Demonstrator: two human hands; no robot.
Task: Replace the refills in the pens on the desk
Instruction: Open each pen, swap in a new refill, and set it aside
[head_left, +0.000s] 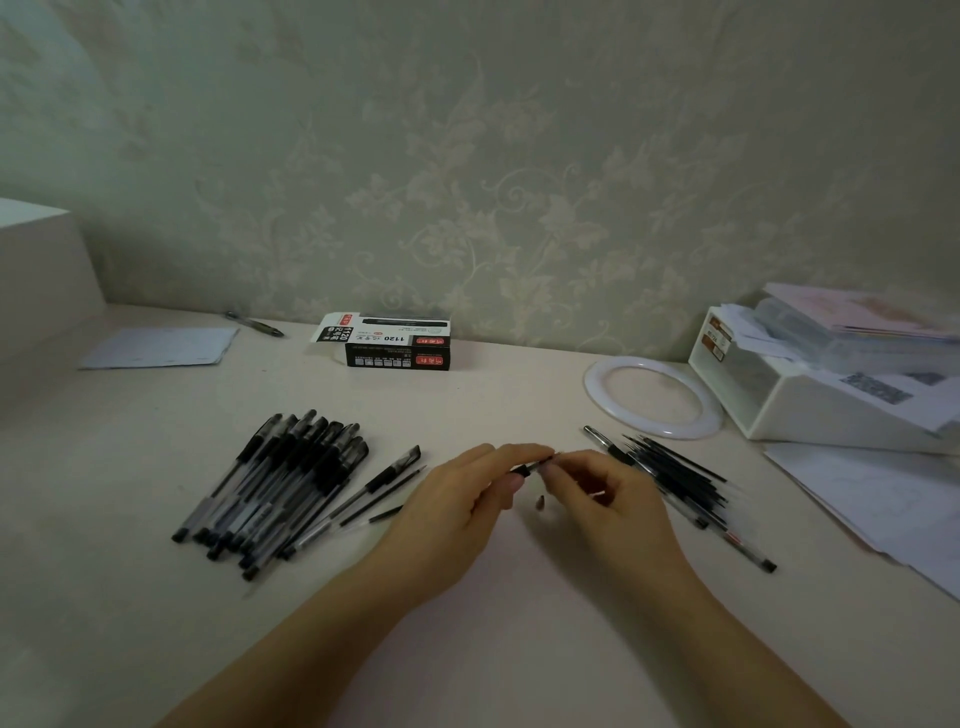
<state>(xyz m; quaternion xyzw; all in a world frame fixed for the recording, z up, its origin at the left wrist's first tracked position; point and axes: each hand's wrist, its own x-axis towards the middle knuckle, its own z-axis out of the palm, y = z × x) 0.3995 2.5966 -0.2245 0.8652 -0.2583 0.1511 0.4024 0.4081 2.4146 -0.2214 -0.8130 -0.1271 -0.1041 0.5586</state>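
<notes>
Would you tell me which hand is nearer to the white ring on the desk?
Right. The right hand lies just below-left of the white ring; the left hand is farther left.

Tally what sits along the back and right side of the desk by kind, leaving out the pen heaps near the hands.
Pen box: 1
Loose pen by the wall: 1
Sheet of paper at the back left: 1
White ring: 1
White bin of papers: 1
Total: 5
</notes>
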